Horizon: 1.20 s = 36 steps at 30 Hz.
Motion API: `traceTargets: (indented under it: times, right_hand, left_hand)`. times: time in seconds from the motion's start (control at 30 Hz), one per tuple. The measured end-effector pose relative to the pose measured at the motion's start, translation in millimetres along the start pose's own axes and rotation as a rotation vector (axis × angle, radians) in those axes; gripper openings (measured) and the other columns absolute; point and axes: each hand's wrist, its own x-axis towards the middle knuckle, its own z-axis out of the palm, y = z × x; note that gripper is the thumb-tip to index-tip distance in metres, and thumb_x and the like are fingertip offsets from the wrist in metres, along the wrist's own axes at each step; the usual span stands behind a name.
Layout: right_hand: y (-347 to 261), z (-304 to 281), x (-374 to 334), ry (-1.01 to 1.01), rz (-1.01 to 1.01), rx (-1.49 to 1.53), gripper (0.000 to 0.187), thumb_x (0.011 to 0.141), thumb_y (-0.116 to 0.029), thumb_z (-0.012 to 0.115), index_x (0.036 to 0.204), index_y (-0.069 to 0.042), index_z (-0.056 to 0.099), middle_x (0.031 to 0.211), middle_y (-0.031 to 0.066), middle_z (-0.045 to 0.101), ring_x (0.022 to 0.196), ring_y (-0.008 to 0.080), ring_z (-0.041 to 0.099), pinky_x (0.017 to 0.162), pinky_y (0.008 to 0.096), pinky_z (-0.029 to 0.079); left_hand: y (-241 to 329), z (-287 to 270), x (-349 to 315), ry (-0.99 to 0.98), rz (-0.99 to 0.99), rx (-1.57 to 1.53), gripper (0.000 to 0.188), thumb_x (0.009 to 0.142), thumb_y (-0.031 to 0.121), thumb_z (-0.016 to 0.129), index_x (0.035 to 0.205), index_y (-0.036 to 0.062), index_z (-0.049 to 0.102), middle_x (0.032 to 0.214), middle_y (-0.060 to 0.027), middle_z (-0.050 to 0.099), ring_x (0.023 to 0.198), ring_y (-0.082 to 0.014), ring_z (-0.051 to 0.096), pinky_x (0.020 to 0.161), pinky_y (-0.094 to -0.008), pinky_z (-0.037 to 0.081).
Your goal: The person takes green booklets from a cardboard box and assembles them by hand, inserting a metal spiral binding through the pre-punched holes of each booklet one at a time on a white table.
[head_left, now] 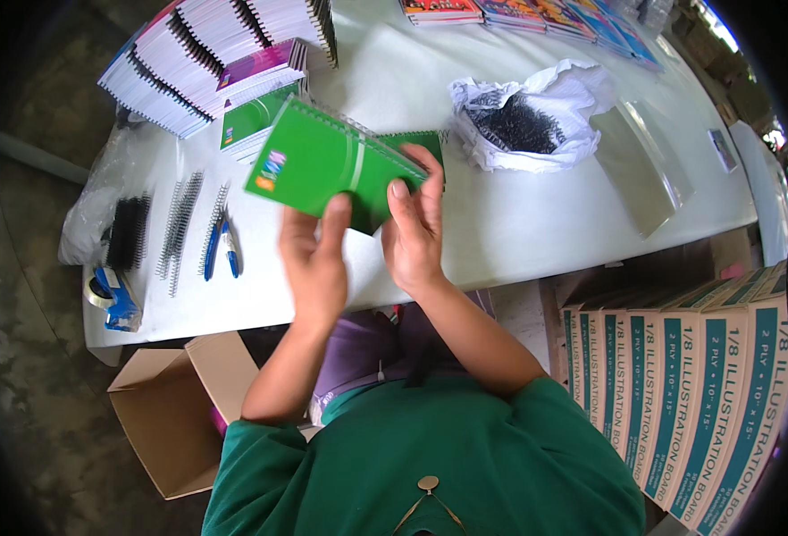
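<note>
Above the table I hold a small green spiral notebook [309, 161], tilted, its cover facing up and its coil along the far edge. My left hand [309, 263] grips the near edge, thumb near the cover and the other fingers partly hidden underneath. At the right end, my right hand [416, 223] closes on the notebook, with its fingers curled round the corner. Partly hidden behind it, another green notebook [431, 154] lies on the table. Just beyond to the left is a stack of green notebooks [249, 123], next to purple ones [260, 64].
White-covered table [340, 277] holds black binding coils [180, 219], blue pens [230, 248], a tape dispenser [119, 299], a white bag of black coils [528, 125], thick spiral-bound stacks [166, 76] and colourful booklets [532, 16]. An open carton [157, 420] and several board boxes [680, 384] stand below.
</note>
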Motion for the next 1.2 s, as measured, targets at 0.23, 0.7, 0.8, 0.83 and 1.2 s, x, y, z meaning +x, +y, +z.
traceTargets:
  times: [0.23,0.7,0.8,0.83,1.2]
  right_hand:
    - [29.7,-48.6,46.8,0.455,-0.192,-0.643,0.050,0.097,-0.036,0.037,0.124,0.006,0.039,0.125,0.0211,0.042,0.113,0.0270,0.043,0.097,0.0347,0.032]
    - [67.0,-64.7,102.5,0.394,-0.257,-0.899,0.017,0.081,-0.003,0.056,0.098,0.002,0.058,0.090,0.0144,0.062,0.081,0.0236,0.058,0.076,0.0346,0.045]
    - [66.9,-67.4,99.6,0.328,-0.242,-0.809,0.022,0.079,0.002,0.052,0.101,0.003,0.058,0.096,0.0154,0.062,0.086,0.0237,0.060,0.080,0.0334,0.046]
    - [65.4,-68.8,99.6,0.320,-0.232,-0.797,0.024,0.079,0.003,0.051,0.103,0.003,0.058,0.097,0.0159,0.062,0.088,0.0239,0.061,0.081,0.0332,0.046]
    - [62.4,-71.6,93.4,0.309,-0.182,-0.895,0.038,0.078,0.002,0.048,0.116,0.003,0.048,0.107,0.0194,0.056,0.096,0.0298,0.056,0.088,0.0367,0.042]
  left_hand:
    - [-73.5,24.7,45.5,-0.250,0.662,0.978,0.038,0.077,0.016,0.066,0.114,0.0107,0.058,0.119,-0.0132,0.055,0.114,-0.0279,0.049,0.095,-0.0397,0.037]
    - [-96.5,8.3,75.6,0.125,0.150,0.570,0.034,0.082,0.026,0.067,0.097,-0.0031,0.057,0.094,-0.0157,0.056,0.081,-0.0229,0.056,0.073,-0.0328,0.047]
    - [-90.7,6.1,54.8,0.037,0.149,0.657,0.043,0.077,0.026,0.072,0.105,-0.0015,0.054,0.102,-0.0177,0.055,0.089,-0.0260,0.056,0.079,-0.0336,0.046]
    - [-86.5,8.9,49.7,0.011,0.169,0.675,0.046,0.075,0.025,0.073,0.107,-0.0009,0.053,0.105,-0.0181,0.054,0.092,-0.0270,0.056,0.081,-0.0338,0.046]
    - [-78.5,-13.4,81.5,-0.363,0.081,0.662,0.054,0.066,0.005,0.075,0.114,0.0045,0.051,0.114,-0.0148,0.054,0.105,-0.0283,0.053,0.092,-0.0335,0.042]
